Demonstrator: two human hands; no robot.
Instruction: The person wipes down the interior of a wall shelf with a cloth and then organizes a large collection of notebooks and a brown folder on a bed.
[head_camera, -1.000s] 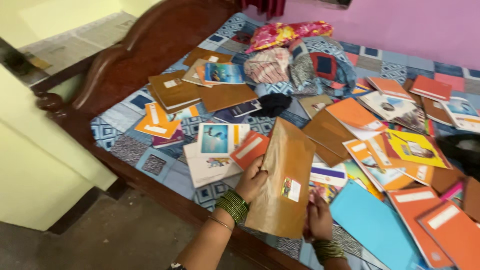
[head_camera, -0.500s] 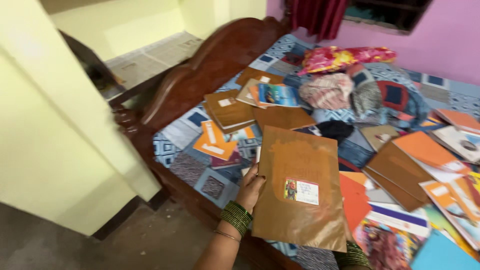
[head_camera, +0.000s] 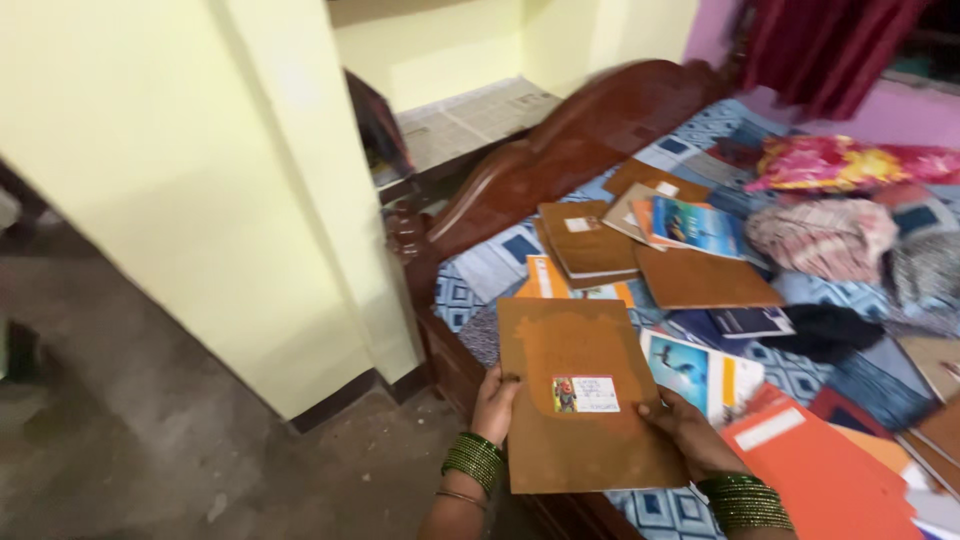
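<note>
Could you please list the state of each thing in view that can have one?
brown-covered book: closed, held up by both hands
left hand: gripping its left edge
right hand: gripping its right edge
stacked brown books: closed, lying flat
dark red curtain: hanging

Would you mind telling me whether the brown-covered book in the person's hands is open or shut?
Shut: the brown-covered book shows only its labelled cover, gripped by left hand and right hand.

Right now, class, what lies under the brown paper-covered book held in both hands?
Under the brown paper-covered book lies the blue patterned bedsheet, with an orange book poking out above its top edge and a picture-covered book at its right. Whatever sits directly beneath is covered.
</note>
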